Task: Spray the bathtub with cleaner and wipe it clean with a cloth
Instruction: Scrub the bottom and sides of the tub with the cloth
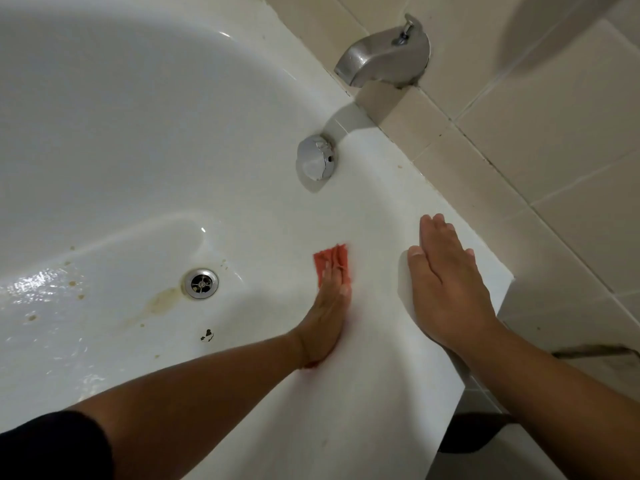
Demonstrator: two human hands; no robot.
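Your left hand [329, 306] is flat, pressing the red cloth [330, 261] on the bathtub [138, 133] wall to rub it. Your right hand [446, 282] lies open and empty on the rim, likely to steady you.

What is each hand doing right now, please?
Left hand: open, flat, pressing the crumpled orange-red cloth against the tub wall.
Right hand: open, flat on the white bathtub rim, holding nothing.

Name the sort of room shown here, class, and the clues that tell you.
A bathroom, most likely: a white bathtub with a floor drain, a metal tub spout on the wall, and beige wall tiles.
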